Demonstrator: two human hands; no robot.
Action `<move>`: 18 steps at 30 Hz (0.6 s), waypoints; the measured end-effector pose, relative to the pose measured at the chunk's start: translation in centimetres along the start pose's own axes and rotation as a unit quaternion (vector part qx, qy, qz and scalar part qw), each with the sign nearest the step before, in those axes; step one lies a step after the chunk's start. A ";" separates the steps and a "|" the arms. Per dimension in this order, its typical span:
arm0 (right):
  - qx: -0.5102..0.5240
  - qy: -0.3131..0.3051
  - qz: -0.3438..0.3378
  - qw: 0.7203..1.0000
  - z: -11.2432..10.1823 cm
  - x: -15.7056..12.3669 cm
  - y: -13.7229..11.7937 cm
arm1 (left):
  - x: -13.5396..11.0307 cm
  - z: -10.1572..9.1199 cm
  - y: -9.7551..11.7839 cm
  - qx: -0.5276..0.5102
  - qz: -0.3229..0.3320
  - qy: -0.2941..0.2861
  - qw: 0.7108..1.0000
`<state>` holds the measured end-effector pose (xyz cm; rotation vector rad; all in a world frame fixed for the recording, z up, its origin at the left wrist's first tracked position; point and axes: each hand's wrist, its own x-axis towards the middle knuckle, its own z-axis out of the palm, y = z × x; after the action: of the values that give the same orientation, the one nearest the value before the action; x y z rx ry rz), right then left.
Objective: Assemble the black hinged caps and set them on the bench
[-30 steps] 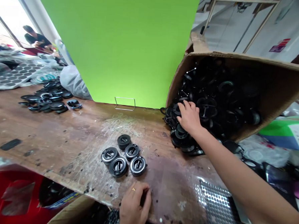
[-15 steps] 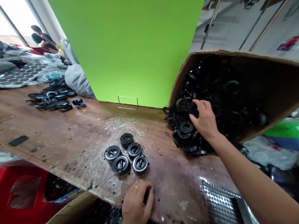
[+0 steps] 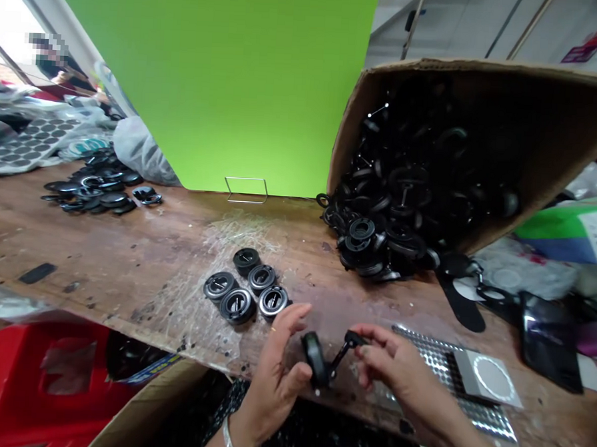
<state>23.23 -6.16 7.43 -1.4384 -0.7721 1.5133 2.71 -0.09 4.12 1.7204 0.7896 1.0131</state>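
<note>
A black round part with a jointed arm [image 3: 316, 361] hangs tilted over the front edge of the table, between my hands. My right hand [image 3: 384, 355] pinches the end of its arm. My left hand [image 3: 278, 362] is open around the disc's left side, fingers raised and apart, the thumb close to its rim; whether it touches is unclear. Just beyond my left hand, several round black parts [image 3: 237, 306] lie grouped on the wooden table [image 3: 141, 262]. More black parts [image 3: 362, 243] spill from a tipped cardboard box [image 3: 346, 129] at the right.
Behind the table stands a bright green panel [image 3: 225, 86], a wire bracket [image 3: 247, 190] at its base. Black discs [image 3: 95, 186] are heaped at the left. A studded metal sheet [image 3: 434, 354] carries a grey block [image 3: 485, 377]. A red plastic stool [image 3: 14, 382] is below left; another person [image 3: 61, 71] is far off.
My right hand has come from the box's pile to the table's front edge with a black round part. My left hand has lifted and spread beside it. The view has shifted slightly.
</note>
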 end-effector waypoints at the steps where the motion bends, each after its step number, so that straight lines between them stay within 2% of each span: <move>1: 0.005 -0.009 0.011 1.000 0.3 -0.3 0.9 | 0.3 0.4 0.6 -0.008 0.002 -0.037 0.999; 3: 0.011 -0.027 0.018 0.999 0.2 -0.8 2.4 | 0.6 1.2 1.5 -0.019 -0.023 -0.087 0.996; 4: 0.006 -0.026 0.013 1.000 -0.3 -1.0 2.9 | 0.6 1.6 1.7 -0.028 -0.047 -0.090 0.994; 5: -0.010 -0.012 0.000 1.000 -1.1 -1.1 3.4 | 0.6 2.0 1.7 -0.038 -0.077 -0.075 0.993; 7: -0.091 0.072 -0.044 0.992 -3.5 -1.3 4.0 | 0.5 2.5 1.4 -0.062 -0.148 -0.010 0.987; 9: -0.214 0.192 -0.094 0.953 -6.2 -1.1 4.6 | 0.5 2.7 1.0 -0.090 -0.212 0.054 0.972; 11: -0.328 0.258 -0.142 0.897 -8.4 -0.8 5.0 | 0.8 2.8 0.7 -0.118 -0.247 0.097 0.957; 14: -0.441 0.247 -0.204 0.838 -9.9 0.3 5.7 | 1.3 3.0 0.6 -0.144 -0.260 0.105 0.949; 18: -0.545 0.222 -0.210 0.781 -9.4 1.8 5.9 | 1.6 3.5 0.7 -0.138 -0.270 0.101 0.948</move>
<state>31.53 -8.24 0.14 -2.1045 -1.6496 0.2343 6.58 -0.41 4.55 1.0823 1.1162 0.8703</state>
